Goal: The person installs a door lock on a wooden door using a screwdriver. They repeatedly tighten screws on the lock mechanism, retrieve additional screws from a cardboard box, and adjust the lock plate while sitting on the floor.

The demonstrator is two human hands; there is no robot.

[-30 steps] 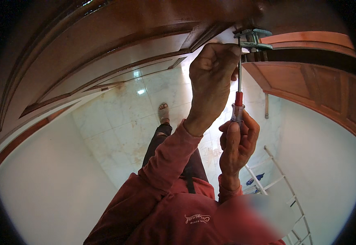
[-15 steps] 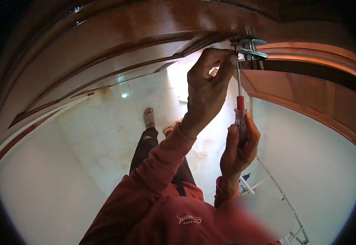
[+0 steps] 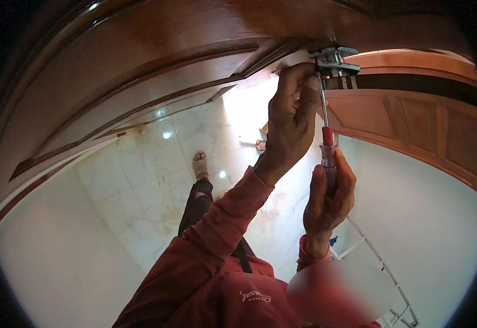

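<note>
My right hand (image 3: 330,197) is wrapped round the clear, purplish handle of a screwdriver (image 3: 327,135) with a red collar. Its thin metal shaft points up to the silvery door hardware (image 3: 335,68), a handle or lock set on the edge of the brown wooden door. Beside the shaft's upper end, my left hand (image 3: 295,123) is closed in a pinch, thumb and fingers together against the hardware. Whether a screw or only the shaft lies between those fingertips is hidden.
The glossy panelled door (image 3: 156,60) spans the top, and another brown panelled leaf (image 3: 413,123) extends to the right. Below are a marble-tiled floor (image 3: 134,186), a small red-and-black object (image 3: 260,145), and a white metal ladder (image 3: 378,254) at lower right.
My left hand has shifted right, its fingers now more upright by the shaft. My right hand and the screwdriver handle have moved slightly right. The red-and-black object on the floor has come into sight.
</note>
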